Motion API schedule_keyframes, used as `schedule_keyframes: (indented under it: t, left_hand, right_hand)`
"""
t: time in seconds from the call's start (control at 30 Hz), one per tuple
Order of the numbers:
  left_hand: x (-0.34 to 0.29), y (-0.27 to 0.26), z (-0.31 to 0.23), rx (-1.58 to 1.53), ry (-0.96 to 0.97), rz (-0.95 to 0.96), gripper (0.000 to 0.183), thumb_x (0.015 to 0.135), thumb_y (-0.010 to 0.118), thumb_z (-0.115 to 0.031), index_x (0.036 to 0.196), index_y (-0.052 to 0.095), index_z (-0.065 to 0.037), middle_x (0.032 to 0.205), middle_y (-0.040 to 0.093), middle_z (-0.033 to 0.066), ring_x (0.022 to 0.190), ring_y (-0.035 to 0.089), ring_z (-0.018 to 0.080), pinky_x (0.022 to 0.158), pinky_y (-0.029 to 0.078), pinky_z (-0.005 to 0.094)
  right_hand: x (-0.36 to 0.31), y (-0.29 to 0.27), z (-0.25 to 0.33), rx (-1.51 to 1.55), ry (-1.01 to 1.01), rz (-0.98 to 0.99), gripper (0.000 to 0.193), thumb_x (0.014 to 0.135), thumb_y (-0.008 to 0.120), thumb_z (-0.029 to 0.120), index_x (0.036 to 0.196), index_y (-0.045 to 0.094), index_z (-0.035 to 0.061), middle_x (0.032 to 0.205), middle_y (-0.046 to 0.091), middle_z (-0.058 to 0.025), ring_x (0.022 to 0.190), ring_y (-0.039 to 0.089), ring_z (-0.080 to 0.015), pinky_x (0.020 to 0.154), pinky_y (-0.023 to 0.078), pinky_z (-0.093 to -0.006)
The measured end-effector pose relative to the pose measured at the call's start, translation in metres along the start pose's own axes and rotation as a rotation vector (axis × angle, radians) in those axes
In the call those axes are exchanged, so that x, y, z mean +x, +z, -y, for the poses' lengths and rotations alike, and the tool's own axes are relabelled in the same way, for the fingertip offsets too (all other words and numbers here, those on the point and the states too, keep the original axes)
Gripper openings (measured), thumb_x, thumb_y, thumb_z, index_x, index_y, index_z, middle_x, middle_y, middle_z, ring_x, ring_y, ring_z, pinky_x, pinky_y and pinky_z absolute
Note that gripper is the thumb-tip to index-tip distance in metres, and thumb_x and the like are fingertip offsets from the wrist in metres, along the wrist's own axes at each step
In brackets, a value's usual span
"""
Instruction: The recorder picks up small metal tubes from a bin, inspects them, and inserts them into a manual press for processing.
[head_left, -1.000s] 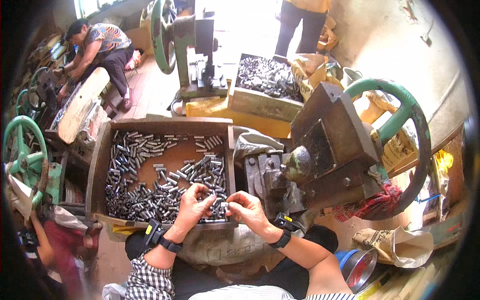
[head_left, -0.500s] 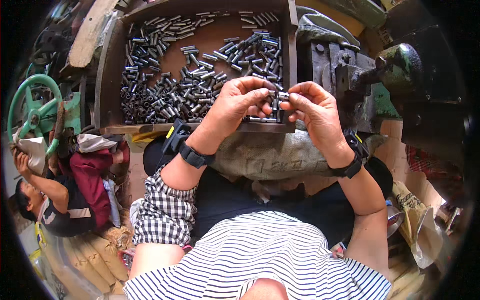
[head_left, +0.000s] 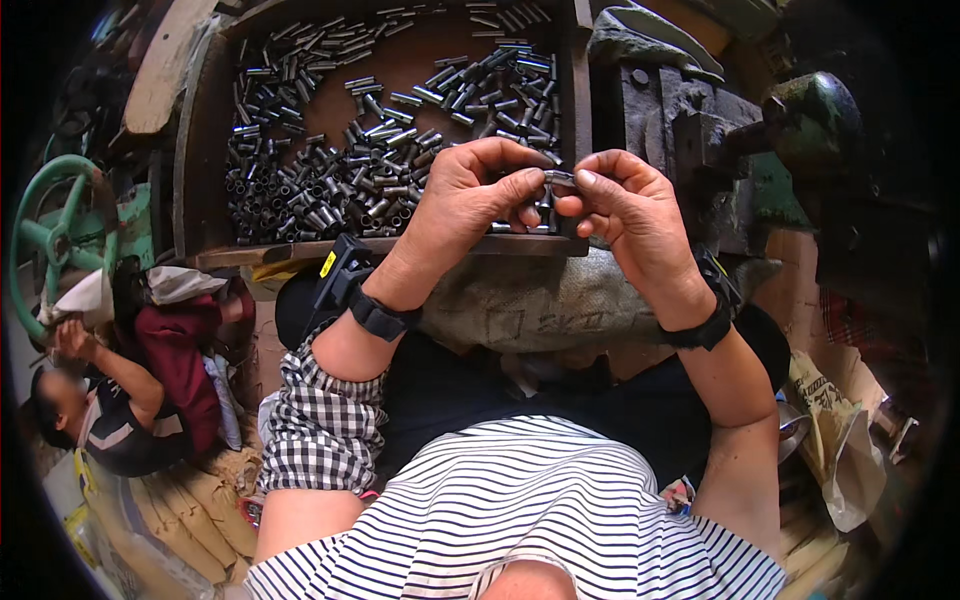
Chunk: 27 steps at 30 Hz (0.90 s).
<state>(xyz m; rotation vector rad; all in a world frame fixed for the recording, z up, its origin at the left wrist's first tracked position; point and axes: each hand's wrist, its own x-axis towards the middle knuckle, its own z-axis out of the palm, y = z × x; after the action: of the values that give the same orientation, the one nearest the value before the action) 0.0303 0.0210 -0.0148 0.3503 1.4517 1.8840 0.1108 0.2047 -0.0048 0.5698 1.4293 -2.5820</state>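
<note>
A wooden tray in front of me holds several short dark metal tubes. Over its near right corner my left hand and my right hand meet fingertip to fingertip. Between them they pinch one small metal tube, the left thumb and forefinger on one end, the right fingers on the other. Both wrists carry black bands. A grey sack lies under my hands across my lap.
A dark press machine with a green knob stands right of the tray. A green handwheel is at the left. Another person crouches at lower left. Crumpled paper lies at the right.
The view has tilted further down toward my lap. My hands have come together over the tray's near right corner and hold a single tube between the fingertips.
</note>
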Motion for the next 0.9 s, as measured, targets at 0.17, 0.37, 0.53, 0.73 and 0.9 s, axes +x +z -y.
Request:
schedule_keyframes:
  t: [0.17,0.37,0.53,0.73,0.9]
  left_hand:
    - [0.000,0.001,-0.003,0.052,0.009,0.009,0.023,0.085,0.066,-0.012,0.103,0.061,0.001,0.085,0.065,0.0068,0.062,0.063,0.0097,0.056,0.052,0.0199]
    - [-0.003,0.005,-0.011,0.106,-0.073,0.134,0.020,0.081,0.069,-0.009,0.096,0.059,0.000,0.082,0.064,0.0032,0.062,0.060,0.0067,0.052,0.051,0.0189]
    - [-0.010,0.005,-0.020,0.577,0.133,0.194,0.020,0.079,0.068,-0.005,0.095,0.057,0.001,0.083,0.062,0.0059,0.061,0.059,0.0112,0.049,0.047,0.0224]
    - [-0.006,-0.002,-0.001,1.039,0.617,-0.011,0.033,0.076,0.065,0.001,0.108,0.056,0.001,0.089,0.060,0.0181,0.076,0.062,0.0323,0.064,0.051,0.0353]
    - [-0.002,-0.041,-0.012,0.836,0.354,-0.276,0.023,0.087,0.054,-0.005,0.108,0.054,0.004,0.085,0.062,0.0138,0.067,0.064,0.0187,0.054,0.050,0.0265]
  right_hand:
    - [0.001,-0.001,0.002,-0.034,-0.019,0.030,0.015,0.087,0.062,0.009,0.098,0.057,0.0003,0.085,0.064,-0.0083,0.076,0.067,-0.0156,0.059,0.054,-0.0216]
    - [0.005,-0.009,0.006,0.007,0.163,0.207,0.019,0.084,0.064,0.008,0.100,0.056,-0.0005,0.080,0.064,-0.0074,0.070,0.067,-0.0138,0.055,0.053,-0.0205]
    - [0.001,0.006,0.016,-0.225,0.110,0.258,0.033,0.082,0.067,0.010,0.109,0.052,-0.0031,0.072,0.063,-0.0042,0.063,0.064,-0.0091,0.049,0.047,-0.0173]
    - [0.023,0.024,0.002,-0.430,-0.068,0.118,0.034,0.084,0.063,0.009,0.111,0.051,-0.0052,0.070,0.061,-0.0045,0.051,0.056,-0.0066,0.043,0.042,-0.0170]
    - [0.075,0.040,0.008,-0.678,-0.355,0.060,0.018,0.081,0.062,0.007,0.096,0.059,-0.0040,0.074,0.064,-0.0096,0.058,0.062,-0.0123,0.047,0.046,-0.0236]
